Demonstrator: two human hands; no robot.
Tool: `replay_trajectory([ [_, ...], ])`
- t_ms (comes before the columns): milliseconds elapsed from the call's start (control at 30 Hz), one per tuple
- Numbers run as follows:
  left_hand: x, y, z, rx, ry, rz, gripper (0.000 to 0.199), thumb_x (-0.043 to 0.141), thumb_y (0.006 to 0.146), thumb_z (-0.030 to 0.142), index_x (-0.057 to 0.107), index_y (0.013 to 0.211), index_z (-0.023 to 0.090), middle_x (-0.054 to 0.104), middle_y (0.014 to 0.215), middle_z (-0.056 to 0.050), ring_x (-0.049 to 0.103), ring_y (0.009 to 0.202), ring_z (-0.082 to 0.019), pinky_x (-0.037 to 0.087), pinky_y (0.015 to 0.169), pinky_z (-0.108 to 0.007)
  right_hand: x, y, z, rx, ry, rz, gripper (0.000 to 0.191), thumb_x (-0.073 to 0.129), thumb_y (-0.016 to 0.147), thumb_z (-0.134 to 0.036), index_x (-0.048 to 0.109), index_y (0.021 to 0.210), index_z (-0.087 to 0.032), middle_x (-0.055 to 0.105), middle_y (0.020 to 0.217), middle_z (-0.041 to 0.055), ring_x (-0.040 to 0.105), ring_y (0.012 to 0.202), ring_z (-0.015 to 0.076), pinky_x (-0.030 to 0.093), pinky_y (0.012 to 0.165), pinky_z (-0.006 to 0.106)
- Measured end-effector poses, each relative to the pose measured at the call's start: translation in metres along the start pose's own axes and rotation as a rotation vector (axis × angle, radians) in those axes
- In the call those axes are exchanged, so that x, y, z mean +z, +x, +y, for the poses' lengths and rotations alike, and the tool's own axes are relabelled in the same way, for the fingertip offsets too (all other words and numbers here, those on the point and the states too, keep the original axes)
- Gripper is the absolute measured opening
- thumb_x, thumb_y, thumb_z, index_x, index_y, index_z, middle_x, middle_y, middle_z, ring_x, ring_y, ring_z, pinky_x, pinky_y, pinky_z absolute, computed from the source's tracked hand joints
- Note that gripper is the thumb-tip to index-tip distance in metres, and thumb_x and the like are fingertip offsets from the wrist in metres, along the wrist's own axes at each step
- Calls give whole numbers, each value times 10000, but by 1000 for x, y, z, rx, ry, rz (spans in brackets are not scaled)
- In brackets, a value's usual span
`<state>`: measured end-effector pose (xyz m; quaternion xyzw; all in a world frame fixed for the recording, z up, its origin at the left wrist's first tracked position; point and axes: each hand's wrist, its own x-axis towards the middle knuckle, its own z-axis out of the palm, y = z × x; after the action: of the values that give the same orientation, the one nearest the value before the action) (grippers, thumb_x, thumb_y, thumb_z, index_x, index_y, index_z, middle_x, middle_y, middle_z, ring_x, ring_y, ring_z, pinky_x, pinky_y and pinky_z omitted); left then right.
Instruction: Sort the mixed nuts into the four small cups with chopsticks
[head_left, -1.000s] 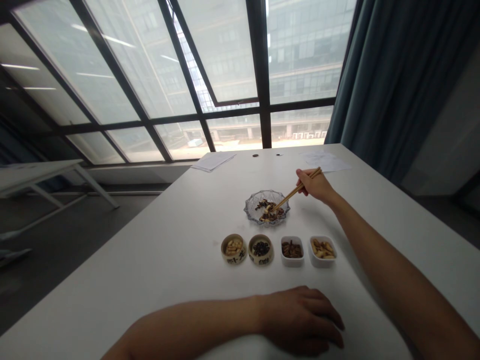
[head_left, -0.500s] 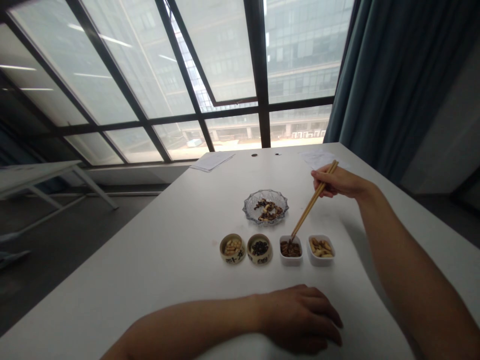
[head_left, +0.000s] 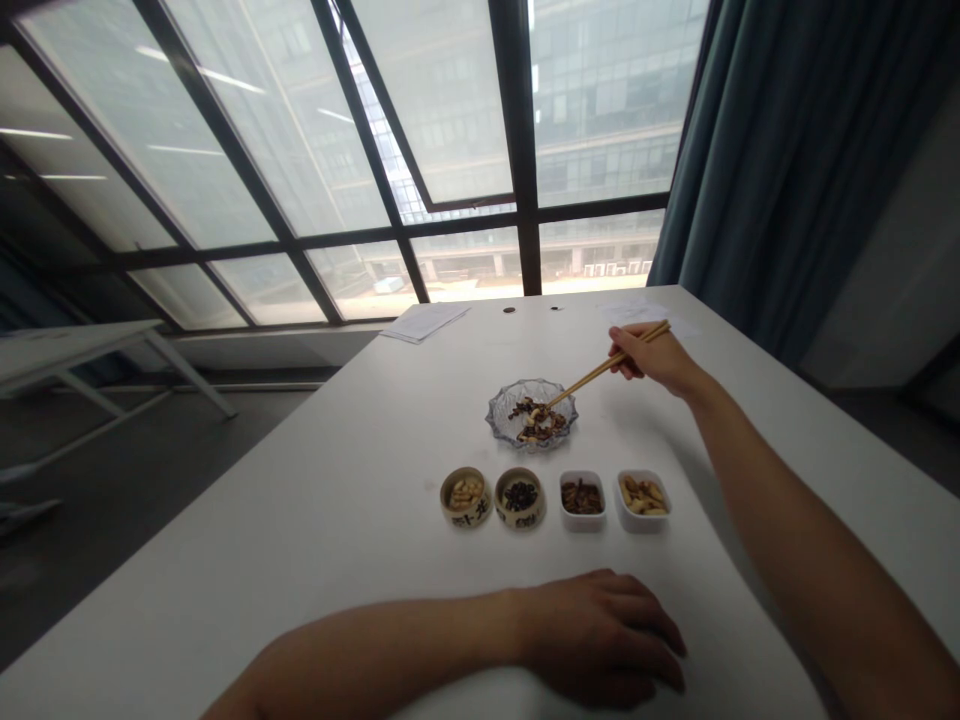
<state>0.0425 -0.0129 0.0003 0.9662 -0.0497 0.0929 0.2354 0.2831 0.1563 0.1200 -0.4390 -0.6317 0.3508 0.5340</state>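
My right hand (head_left: 649, 355) grips a pair of wooden chopsticks (head_left: 596, 373), whose tips reach into the clear glass dish (head_left: 495, 428) over mixed dark and pale pieces (head_left: 538, 418). In front of that dish stands a row of small containers: a round bowl of peanuts (head_left: 465, 493), a round bowl of black beans or seeds (head_left: 519, 495), a white square cup of brown pieces (head_left: 582, 497) and a white square cup of pale yellowish pieces (head_left: 643, 495). My left hand (head_left: 604, 640) lies palm down on the table near the row, fingers stretched, holding nothing.
The white table (head_left: 360, 510) carries sheets of paper (head_left: 424, 322) at its far left and more at its far right. Beyond it are large windows, with a blue curtain (head_left: 727, 180) on the right. Another table (head_left: 82, 350) stands at the left.
My right hand has moved slightly left, and the chopstick tips have gone from the cup of brown pieces to the glass dish. My left hand has stayed in place.
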Motion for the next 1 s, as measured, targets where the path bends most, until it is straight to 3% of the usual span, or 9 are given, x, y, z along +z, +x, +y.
replay_trajectory([
  [233,1,-1,-1,-15,-1,-14,342,506,970,382,682,1195,193,673,1361,-67,604,1290,-205,409,1209,-328,22,-1,9,-18,-169,-92,519,718,849,-633,706,660,-150,655,535,64,533,407,124,379,384,242],
  [600,2,-1,-1,-11,-5,-16,335,521,967,374,681,1197,190,671,1362,-72,609,1303,-206,408,1211,-323,31,-3,18,-73,-204,-198,433,686,890,-533,712,674,-159,652,531,43,551,445,131,411,438,245],
  [767,2,-1,-1,-4,2,-3,334,519,970,371,683,1197,189,669,1364,-71,606,1302,-206,410,1209,-323,29,-2,24,-35,-178,-249,415,721,861,-536,723,695,-156,670,554,49,541,435,124,384,411,235],
  [1000,2,-1,-2,15,17,19,361,486,984,375,702,1184,165,672,1343,-72,606,1266,-201,395,1210,-309,34,-1,27,-16,-139,-156,507,698,866,-612,683,644,-156,632,494,47,506,385,113,366,388,234],
])
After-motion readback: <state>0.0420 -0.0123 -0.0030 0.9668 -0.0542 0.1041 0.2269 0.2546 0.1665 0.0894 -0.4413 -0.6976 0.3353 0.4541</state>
